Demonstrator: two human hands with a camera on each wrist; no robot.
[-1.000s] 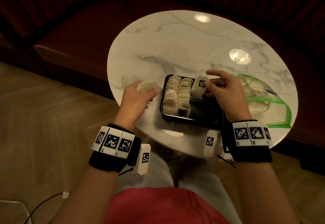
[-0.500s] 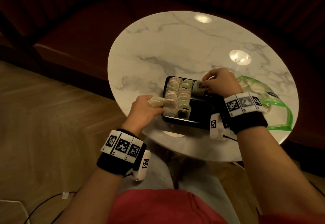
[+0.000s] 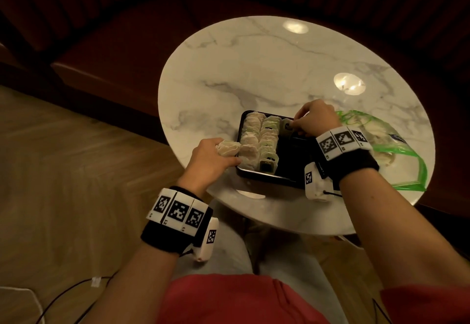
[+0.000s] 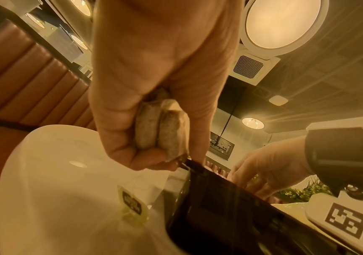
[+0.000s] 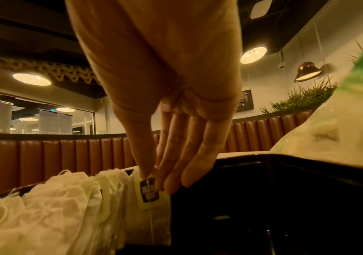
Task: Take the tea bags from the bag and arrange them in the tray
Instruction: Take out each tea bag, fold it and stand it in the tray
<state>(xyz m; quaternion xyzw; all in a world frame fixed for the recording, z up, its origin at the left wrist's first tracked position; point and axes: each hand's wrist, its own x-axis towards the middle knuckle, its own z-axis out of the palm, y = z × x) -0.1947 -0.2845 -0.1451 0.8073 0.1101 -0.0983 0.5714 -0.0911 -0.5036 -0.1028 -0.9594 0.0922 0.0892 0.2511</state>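
Observation:
A black tray [image 3: 290, 180] sits on the round marble table and holds two rows of tea bags [image 3: 259, 140] along its left side. At the tray's far end my right hand [image 3: 309, 120] pinches one tea bag [image 5: 148, 203] by its top, standing it upright beside the rows. My left hand [image 3: 213, 155] rests at the tray's left rim, fingers curled round a small bunch of tea bags [image 4: 162, 128]. The clear bag with green edges [image 3: 381, 150] lies to the right of the tray with more tea bags inside.
The marble table [image 3: 267, 69] ends close to my lap; dark red bench seating curves behind it. The tray's right half [image 3: 292, 155] shows bare black floor. A loose tea-bag tag [image 4: 132, 205] lies on the table beside the tray's near left corner.
My right hand has carried its tea bag to the tray's far end and lowered it beside the rows. My left hand has moved right and down to the tray's left rim.

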